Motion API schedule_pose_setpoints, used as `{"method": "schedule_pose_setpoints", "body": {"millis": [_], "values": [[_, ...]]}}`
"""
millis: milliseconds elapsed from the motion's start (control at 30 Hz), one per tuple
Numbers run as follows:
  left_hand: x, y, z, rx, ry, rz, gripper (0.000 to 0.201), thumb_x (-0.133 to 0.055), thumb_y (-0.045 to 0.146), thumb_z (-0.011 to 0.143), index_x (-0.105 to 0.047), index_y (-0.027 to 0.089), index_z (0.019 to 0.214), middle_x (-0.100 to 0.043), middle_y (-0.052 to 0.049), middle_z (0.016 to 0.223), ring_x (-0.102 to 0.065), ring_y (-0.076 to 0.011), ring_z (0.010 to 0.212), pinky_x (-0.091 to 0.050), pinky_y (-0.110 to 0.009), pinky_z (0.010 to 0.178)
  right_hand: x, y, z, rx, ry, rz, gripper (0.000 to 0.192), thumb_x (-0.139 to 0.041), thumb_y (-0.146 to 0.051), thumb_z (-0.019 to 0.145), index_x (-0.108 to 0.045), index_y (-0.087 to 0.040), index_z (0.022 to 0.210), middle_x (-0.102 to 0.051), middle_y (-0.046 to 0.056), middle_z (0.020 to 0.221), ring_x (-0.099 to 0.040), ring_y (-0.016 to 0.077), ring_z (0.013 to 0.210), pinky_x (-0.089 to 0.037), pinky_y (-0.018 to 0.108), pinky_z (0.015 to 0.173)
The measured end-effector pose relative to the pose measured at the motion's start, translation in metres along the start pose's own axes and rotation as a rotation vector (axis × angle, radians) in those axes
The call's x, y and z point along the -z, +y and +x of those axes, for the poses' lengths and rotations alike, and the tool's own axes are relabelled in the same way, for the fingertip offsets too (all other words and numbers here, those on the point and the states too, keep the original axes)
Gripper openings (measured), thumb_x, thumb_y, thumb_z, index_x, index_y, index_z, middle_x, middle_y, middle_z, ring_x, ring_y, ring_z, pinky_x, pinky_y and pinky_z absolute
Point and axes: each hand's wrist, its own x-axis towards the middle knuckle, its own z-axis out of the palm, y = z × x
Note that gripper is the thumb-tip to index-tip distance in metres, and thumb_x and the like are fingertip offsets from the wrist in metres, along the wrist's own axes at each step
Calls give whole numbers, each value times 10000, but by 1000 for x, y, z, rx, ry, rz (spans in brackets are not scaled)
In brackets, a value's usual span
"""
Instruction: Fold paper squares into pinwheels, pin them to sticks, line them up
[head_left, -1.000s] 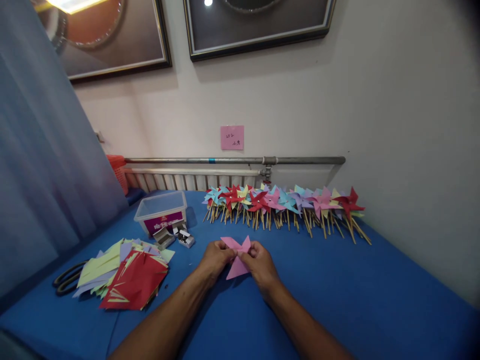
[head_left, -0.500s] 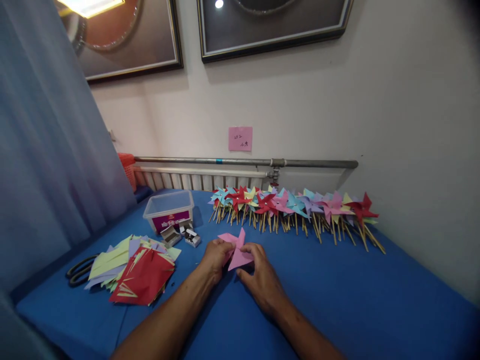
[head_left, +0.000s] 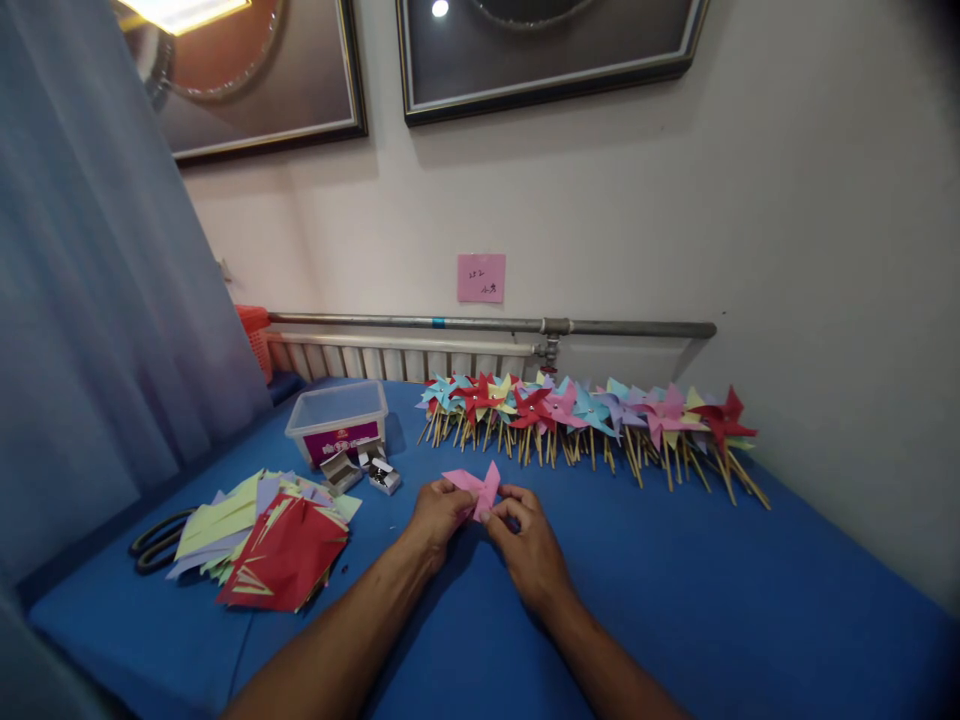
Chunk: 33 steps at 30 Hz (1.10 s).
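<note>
Pink folded paper, shaped into a half-made pinwheel head (head_left: 475,487), sits pinched between both hands just above the blue cloth-covered surface (head_left: 675,600), near the middle of the view. The left hand (head_left: 436,515) closes its fingertips on the paper's left side, and the right hand (head_left: 526,545) closes thumb and forefinger on its lower right edge; both are curled tight on the paper, with the remaining fingers folded in. Two pointed flaps of the pink paper stand up between the hands.

At twelve to two o'clock from the hands, a long row of finished paper pinwheels on thin wooden sticks (head_left: 592,415), in red, pink, teal, yellow and lilac, lies along the far edge of the surface against the wall. At ten o'clock stands a clear plastic tub with a purple label (head_left: 339,420), and just beside it, nearer the hands, lie small open silver boxes (head_left: 367,470). At nine o'clock a loose heap of cut paper squares (head_left: 262,540), red on top with yellow and lilac beneath, is spread flat, and black-handled scissors (head_left: 154,540) lie touching its left edge. A pink paper note (head_left: 481,277) is stuck to the wall at twelve o'clock, above a grey metal pipe (head_left: 487,325).
</note>
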Motion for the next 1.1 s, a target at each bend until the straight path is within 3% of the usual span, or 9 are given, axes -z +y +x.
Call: {"method": "schedule_pose_setpoints", "body": {"millis": [300,533,700,833,967,1100], "values": [[-1,1,-3,4,-66,-6,212,-770,256,484,-636,153,611,-608,10,538,-482,-103,494,-363,-241,528,1,3,8,-97,40,31,222,-680,-359,717,-643,-235,536,-723,128,1124,-612,305,1198,-407,402,1048],[0,-2,-1,-4,-54,69,196,-767,247,508,-594,164,550,-562,18,485,-438,-92,455,-323,-242,498,3,3,11,-85,12,64,243,-669,-358,723,-636,-240,513,-745,73,822,-630,307,1175,-428,379,1015],[-1,0,-4,-7,-65,84,211,-786,229,544,-586,162,544,-543,25,470,-409,-81,433,-288,-233,474,5,2,12,-76,-17,96,259,-681,-364,709,-622,-220,503,-730,73,895,-671,280,988,-473,379,919],[-1,1,-5,-9,-34,117,256,-793,216,559,-541,176,529,-514,40,444,-379,-75,424,-258,-224,462,6,1,13,-64,-33,119,278,-691,-372,701,-585,-220,493,-682,41,794,-648,230,821,-494,354,832],[1,0,-3,-14,-32,120,258,-789,234,572,-539,175,538,-503,43,445,-363,-69,427,-253,-223,469,6,0,15,-158,39,233,237,-756,-421,636,-622,-227,651,-674,23,743,-620,216,738,-496,345,756],[2,0,-4,-27,-166,103,255,-802,286,570,-584,154,556,-509,34,472,-365,-66,440,-245,-227,476,6,-2,14,-234,-75,493,392,-783,-493,647,-689,-193,882,-707,37,801,-635,210,748,-490,330,728]]}}
